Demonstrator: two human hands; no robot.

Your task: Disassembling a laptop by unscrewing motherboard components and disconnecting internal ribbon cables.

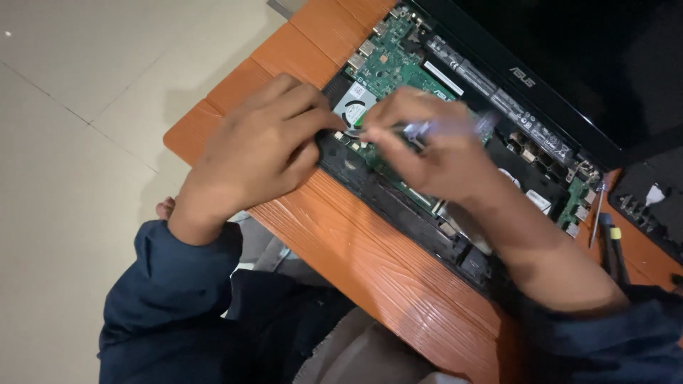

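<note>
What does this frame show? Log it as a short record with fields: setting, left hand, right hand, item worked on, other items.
setting: orange wood-grain table over a pale tiled floor
left hand: left hand rests on the opened laptop's edge, fingertips by the cooling fan
right hand: right hand grips a clear-handled screwdriver, tip hidden
item worked on: opened laptop, green circuit board exposed
other items: second screwdriver on the table at right

A single head-worn camera looks steeply down, close above the opened laptop (455, 128). The laptop sits at upper right of the frame. Tiled floor (71, 142) fills the left beside it.
</note>
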